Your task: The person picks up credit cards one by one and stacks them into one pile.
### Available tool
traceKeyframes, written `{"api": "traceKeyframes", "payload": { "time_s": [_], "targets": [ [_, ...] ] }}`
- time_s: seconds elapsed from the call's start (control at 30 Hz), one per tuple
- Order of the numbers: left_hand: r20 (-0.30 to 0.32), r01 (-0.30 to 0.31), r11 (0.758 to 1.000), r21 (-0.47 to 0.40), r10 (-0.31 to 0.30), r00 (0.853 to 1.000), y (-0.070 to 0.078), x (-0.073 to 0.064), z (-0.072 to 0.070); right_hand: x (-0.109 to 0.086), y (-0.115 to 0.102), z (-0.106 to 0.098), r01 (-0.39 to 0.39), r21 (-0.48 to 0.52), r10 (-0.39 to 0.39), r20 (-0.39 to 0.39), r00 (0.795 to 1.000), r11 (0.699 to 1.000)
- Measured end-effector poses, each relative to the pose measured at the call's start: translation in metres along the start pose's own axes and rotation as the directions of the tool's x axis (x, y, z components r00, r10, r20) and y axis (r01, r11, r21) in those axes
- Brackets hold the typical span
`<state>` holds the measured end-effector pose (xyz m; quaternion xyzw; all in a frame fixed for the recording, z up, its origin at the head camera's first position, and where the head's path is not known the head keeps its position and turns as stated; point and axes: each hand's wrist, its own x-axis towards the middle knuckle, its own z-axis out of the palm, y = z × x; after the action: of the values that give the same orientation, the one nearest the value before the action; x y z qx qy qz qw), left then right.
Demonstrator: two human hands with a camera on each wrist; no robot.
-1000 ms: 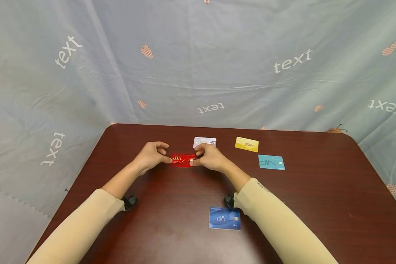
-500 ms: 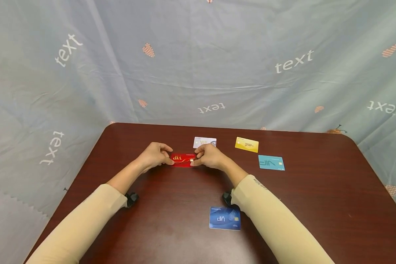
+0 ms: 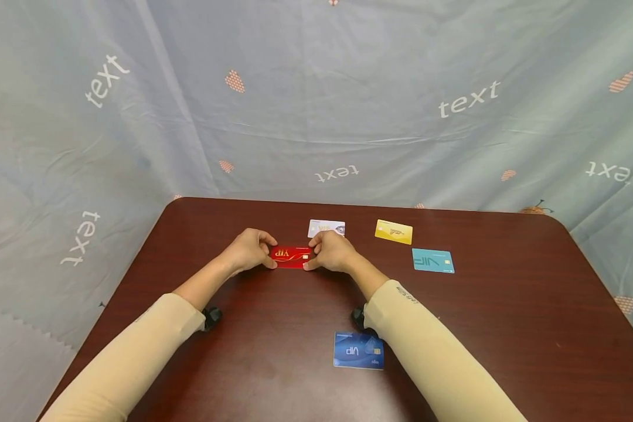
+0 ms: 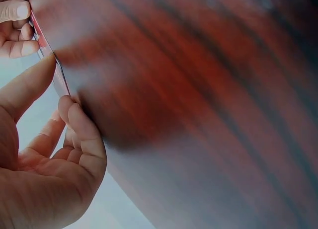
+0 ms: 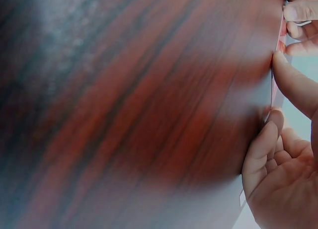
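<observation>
A red VIP card [image 3: 291,258] lies on the table in the head view, gold lettering facing up. My left hand [image 3: 247,251] holds its left end, thumb at the near edge and index finger at the far edge. At the opposite end, my right hand [image 3: 335,252] grips the card the same way. The left wrist view shows the card [image 4: 60,79] edge-on between thumb and curled fingers of the left hand [image 4: 54,159]. In the right wrist view the right hand [image 5: 290,162] has thumb and fingertip at the card's edge, right at the tabletop.
Behind the right hand lies a white card [image 3: 327,227], partly covered. A yellow card [image 3: 394,232] and a teal card [image 3: 433,261] are to the right. Near the right sleeve is a blue VIP card [image 3: 358,350]. A grey-blue printed curtain [image 3: 374,70] hangs behind the brown table [image 3: 506,293].
My left hand has moved slightly right onto the red card's end, and its fingers have closed on the edges. The right fingers have drawn in to the card. Other cards stay put.
</observation>
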<state>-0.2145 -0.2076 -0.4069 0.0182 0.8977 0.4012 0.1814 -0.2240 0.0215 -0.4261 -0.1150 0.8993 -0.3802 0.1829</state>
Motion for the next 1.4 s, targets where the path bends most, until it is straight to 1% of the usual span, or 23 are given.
{"api": "traceKeyframes", "payload": {
  "time_s": [0.17,0.3,0.6,0.83,1.03,1.23,1.33,1.4],
  "targets": [
    [-0.004,0.008,1.000,0.016,-0.007,1.000,0.0015,-0.0011,0.0004,-0.0008,-0.0007,0.0003,-0.016,0.005,0.016,0.000,1.000,1.000],
    [-0.007,0.013,1.000,0.018,-0.013,1.000,0.0020,-0.0012,0.0008,-0.0012,-0.0021,0.0002,-0.014,0.001,0.014,0.000,1.000,1.000],
    [-0.008,0.001,1.000,0.029,-0.001,1.000,0.0020,-0.0006,0.0013,-0.0032,-0.0040,0.0014,-0.034,0.033,0.034,-0.013,0.999,0.999],
    [0.000,-0.006,1.000,0.029,0.006,1.000,0.0020,-0.0009,0.0018,-0.0034,-0.0040,0.0026,-0.037,0.009,0.038,-0.032,0.999,0.999],
    [0.005,-0.049,0.995,0.091,0.049,0.999,0.0014,-0.0013,0.0027,-0.0040,-0.0041,0.0035,-0.041,0.005,0.041,-0.046,0.998,0.999],
    [-0.002,-0.088,0.978,0.188,0.090,0.996,0.0054,-0.0031,0.0024,-0.0048,-0.0075,0.0024,-0.037,-0.040,0.035,-0.049,0.998,0.999],
    [-0.005,-0.096,0.974,0.206,0.099,0.995,0.0068,-0.0045,0.0028,-0.0058,-0.0090,0.0027,-0.032,-0.065,0.028,-0.057,0.998,0.997],
    [-0.006,-0.093,0.974,0.205,0.096,0.995,0.0072,-0.0057,0.0035,-0.0066,-0.0087,0.0035,-0.029,-0.057,0.025,-0.058,0.998,0.998]
  ]
}}
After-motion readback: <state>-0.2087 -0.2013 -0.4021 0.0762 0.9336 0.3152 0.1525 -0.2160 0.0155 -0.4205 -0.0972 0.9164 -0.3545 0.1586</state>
